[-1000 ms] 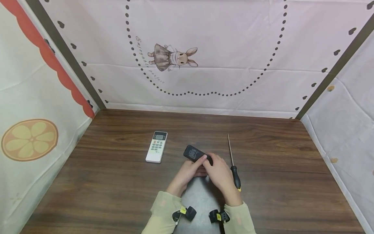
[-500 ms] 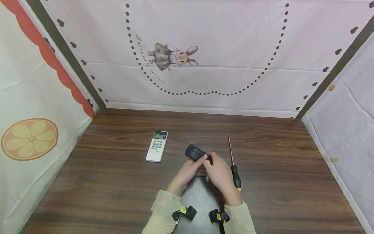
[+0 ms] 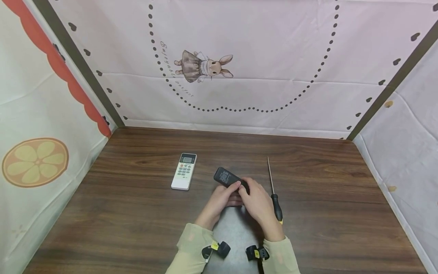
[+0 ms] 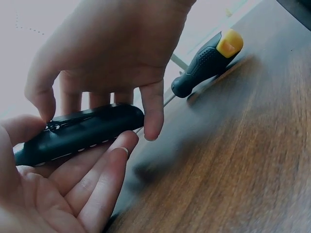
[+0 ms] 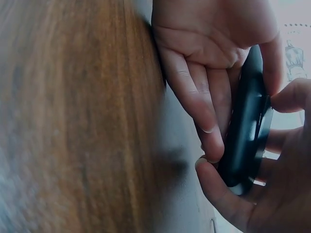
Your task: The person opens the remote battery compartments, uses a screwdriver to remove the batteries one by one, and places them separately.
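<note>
A slim black remote control (image 3: 224, 177) lies face down across both hands, its printed label showing at the far end. My left hand (image 3: 218, 201) holds it from below with fingers curled under, thumb on its back. From the right, my right hand (image 3: 256, 199) grips its near end, thumb pressing close beside the left thumb. The left wrist view shows a narrow seam on the remote control (image 4: 92, 128) by a thumb tip, and small pale marks along its underside. Fingers of both hands surround the remote control (image 5: 245, 131) in the right wrist view.
A white remote control (image 3: 183, 171) with a small screen lies left of the hands on the wooden table (image 3: 137, 217). Right of them is a screwdriver (image 3: 275, 205), black and yellow handled, shaft pointing away. Printed cloth walls (image 3: 267, 49) enclose the back and sides.
The far end of the black remote control has shifted slightly to the left. The thumbs have moved a little on its back; the arms stay in place.
</note>
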`<action>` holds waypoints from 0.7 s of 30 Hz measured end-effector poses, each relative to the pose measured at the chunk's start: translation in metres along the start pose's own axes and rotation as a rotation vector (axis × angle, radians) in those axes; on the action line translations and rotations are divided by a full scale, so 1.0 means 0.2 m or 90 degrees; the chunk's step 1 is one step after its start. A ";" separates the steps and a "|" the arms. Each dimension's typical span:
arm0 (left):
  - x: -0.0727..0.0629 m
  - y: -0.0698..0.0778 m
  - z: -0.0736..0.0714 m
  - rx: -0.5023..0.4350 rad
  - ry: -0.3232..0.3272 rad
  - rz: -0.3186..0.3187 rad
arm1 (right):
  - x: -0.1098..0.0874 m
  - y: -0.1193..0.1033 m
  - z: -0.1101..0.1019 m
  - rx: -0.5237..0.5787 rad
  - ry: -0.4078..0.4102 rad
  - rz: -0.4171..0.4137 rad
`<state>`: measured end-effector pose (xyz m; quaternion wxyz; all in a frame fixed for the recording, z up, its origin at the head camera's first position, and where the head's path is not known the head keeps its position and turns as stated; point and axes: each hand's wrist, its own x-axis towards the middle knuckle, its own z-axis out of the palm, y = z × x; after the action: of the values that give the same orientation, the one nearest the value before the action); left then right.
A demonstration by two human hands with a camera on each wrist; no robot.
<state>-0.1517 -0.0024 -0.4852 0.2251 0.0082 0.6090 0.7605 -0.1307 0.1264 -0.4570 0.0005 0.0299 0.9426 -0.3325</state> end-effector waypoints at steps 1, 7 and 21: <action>0.00 0.00 0.00 -0.004 -0.003 0.000 | 0.00 0.00 0.00 0.000 -0.001 -0.001; 0.01 -0.02 -0.01 -0.008 -0.012 0.012 | 0.00 0.00 0.00 0.001 -0.003 -0.015; 0.00 0.01 -0.03 -0.107 0.026 0.018 | 0.01 0.04 0.01 0.035 0.104 -0.204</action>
<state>-0.1540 -0.0095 -0.4841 0.2018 -0.0177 0.5471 0.8122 -0.1325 0.1318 -0.4642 -0.1300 -0.0936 0.9229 -0.3501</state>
